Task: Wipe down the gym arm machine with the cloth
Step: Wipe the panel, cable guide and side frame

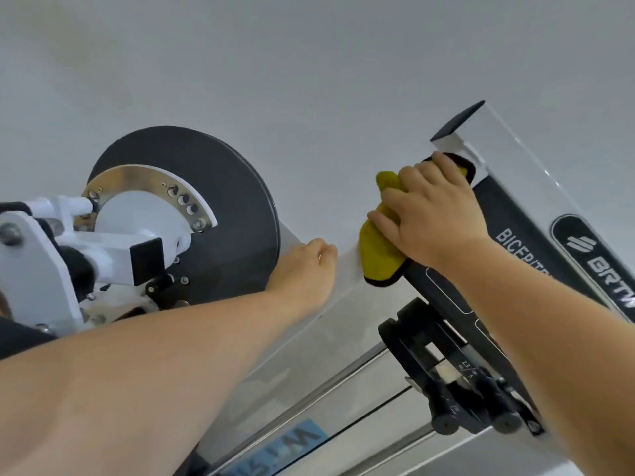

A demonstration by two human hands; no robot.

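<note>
Two hands: right flat on cloth, left around machine edge.

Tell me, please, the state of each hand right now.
Left hand: on the column, fingers curled; grip cannot be told.
Right hand: open, pressing the cloth on the column.

Both arms bare and stretched out. Left forearm lies from the 8 o'clock edge toward 2 o'clock, wrist straight; left grip shows its back, fingers curled over the edge of the white column, fingertips hidden. Right forearm lies from the 4 o'clock edge toward 11 o'clock; right grip is palm-down, fingers spread and lightly bent, pressing the cloth, at 2 o'clock of the left grip
</note>
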